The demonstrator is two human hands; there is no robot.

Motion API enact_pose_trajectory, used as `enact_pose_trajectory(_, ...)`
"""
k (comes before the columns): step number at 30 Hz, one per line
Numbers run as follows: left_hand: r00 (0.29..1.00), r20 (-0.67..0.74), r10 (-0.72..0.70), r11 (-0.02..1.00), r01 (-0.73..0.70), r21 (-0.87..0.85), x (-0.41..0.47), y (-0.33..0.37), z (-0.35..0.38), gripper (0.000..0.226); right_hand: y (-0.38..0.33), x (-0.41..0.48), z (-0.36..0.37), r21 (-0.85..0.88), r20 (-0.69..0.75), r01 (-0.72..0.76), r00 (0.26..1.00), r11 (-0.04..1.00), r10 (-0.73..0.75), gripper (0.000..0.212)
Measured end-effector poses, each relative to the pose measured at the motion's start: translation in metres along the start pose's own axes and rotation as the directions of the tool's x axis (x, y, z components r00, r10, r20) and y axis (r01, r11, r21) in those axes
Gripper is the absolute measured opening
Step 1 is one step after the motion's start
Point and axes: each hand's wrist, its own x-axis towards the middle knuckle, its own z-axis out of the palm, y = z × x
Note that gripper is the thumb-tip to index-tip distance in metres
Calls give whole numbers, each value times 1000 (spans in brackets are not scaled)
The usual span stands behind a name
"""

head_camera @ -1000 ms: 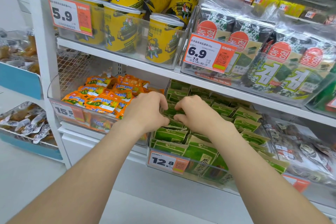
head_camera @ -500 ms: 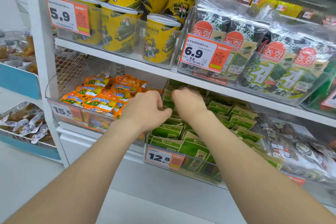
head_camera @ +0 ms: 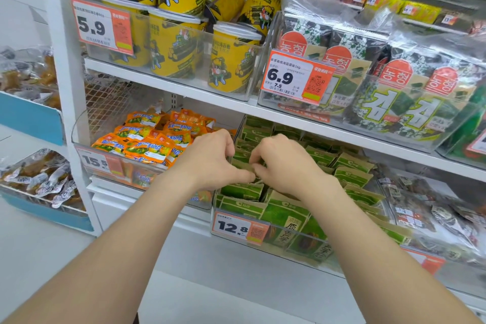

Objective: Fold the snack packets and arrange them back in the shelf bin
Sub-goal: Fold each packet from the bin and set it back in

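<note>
Packets green, rowed upright in clear bin beside orange packs | left hand, right hand both pinching one packet's top | handling: likely light, crinkly, pliable; grip top flap, squeeze gently, contents probably brittle.

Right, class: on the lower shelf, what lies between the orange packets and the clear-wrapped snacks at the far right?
In the head view: the clear bin of green packets, where the left hand and right hand pinch one packet.

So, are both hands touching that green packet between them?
Touching. The head view shows the left hand and the right hand with curled fingers pinching the folded top of the green packet.
</note>
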Motion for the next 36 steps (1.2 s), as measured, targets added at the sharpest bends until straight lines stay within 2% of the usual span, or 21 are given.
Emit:
enact_pose_trajectory(2,1000,-5,25,1000,-25,6,2,-2,-1,61,1,12,3,-57,-96,-52,994,997,46,16)
enact_pose_trajectory(4,996,74,41,999,-43,14,1,-3,-5,68,4,23,8,-46,-165,-92,983,995,84,13)
enact_pose_trajectory(7,972,228,63,993,-83,79,-4,1,-4,73,14,24,6,106,-82,-18,996,994,27,15)
enact_pose_trajectory(10,971,168,170,956,-204,209,-8,11,3,64,18,0,-7,250,-22,54,998,967,-50,20)
enact_pose_trajectory(14,951,156,266,877,-306,371,-17,28,3,38,31,-44,-13,334,-162,-110,972,936,171,22)
enact_pose_trajectory(16,960,145,241,846,-281,454,-21,33,2,30,35,-66,-16,353,-207,-162,947,922,246,14)
enact_pose_trajectory(17,967,125,221,832,-254,494,-23,35,2,29,36,-76,-16,367,-196,-153,951,917,237,11)
enact_pose_trajectory(20,979,48,196,808,-189,558,-23,39,4,29,32,-101,-9,366,-90,-64,991,928,103,15)
enact_pose_trajectory(22,979,16,202,797,-174,578,-25,38,10,22,34,-111,6,269,-144,-39,986,962,81,23)
enact_pose_trajectory(24,976,25,216,797,-191,573,-26,35,21,9,38,-115,15,206,-242,-89,960,974,139,24)
enact_pose_trajectory(25,974,44,221,797,-207,568,-28,33,27,9,38,-115,16,198,-273,-117,947,973,169,22)
enact_pose_trajectory(27,968,81,239,778,-240,581,-29,23,39,35,37,-115,17,218,-274,-98,949,971,157,19)
enact_pose_trajectory(28,963,89,254,760,-256,598,-29,21,42,41,36,-115,16,226,-251,-62,961,972,119,17)
enact_pose_trajectory(31,954,31,298,722,-247,646,-32,17,47,33,37,-117,13,208,-218,-21,974,978,67,18)
enact_pose_trajectory(34,958,2,287,764,-230,602,-30,14,50,28,43,-116,11,227,-248,-78,959,971,136,23)
enact_pose_trajectory(36,971,18,240,779,-204,593,-30,15,46,22,42,-114,11,254,-234,-41,967,966,102,19)
